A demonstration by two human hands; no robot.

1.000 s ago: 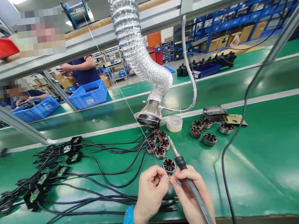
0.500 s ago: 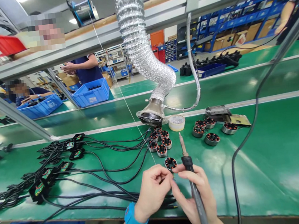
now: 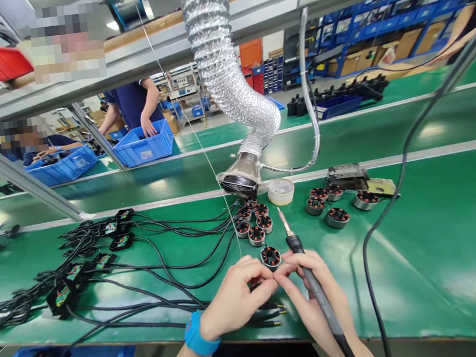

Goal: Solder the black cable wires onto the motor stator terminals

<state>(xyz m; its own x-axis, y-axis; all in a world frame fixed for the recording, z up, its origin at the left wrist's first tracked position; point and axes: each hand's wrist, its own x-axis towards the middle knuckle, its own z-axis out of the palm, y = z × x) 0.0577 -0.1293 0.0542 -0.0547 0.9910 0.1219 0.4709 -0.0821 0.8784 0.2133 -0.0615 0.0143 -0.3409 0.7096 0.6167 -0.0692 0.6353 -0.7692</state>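
My left hand (image 3: 242,292), a blue band (image 3: 199,333) on its wrist, is closed in a pinch. A thin solder wire (image 3: 214,175) runs down from a spool (image 3: 128,7) into it. A soldering iron (image 3: 313,276) lies in my right hand (image 3: 322,292), its tip pointing up and away. Thumb and forefinger of that hand meet my left fingertips; anything tiny pinched between them is hidden. Just beyond the fingertips sits a round motor stator (image 3: 270,258) with copper windings. Cut ends of black cables (image 3: 271,315) lie below my hands.
Several more stators (image 3: 256,235) stand ahead, others (image 3: 337,217) to the right. Black cables with small circuit boards (image 3: 74,271) cover the left. A fume duct (image 3: 242,178) hangs above a round tub (image 3: 281,191). A dark cord (image 3: 368,267) hangs at right. Co-workers stand beyond, near blue bins (image 3: 143,145).
The soldering iron has tilted further left at its tip, and my hands have drawn slightly apart at the wrists. A co-worker's hand now reaches into a blue bin. The view has shifted slightly.
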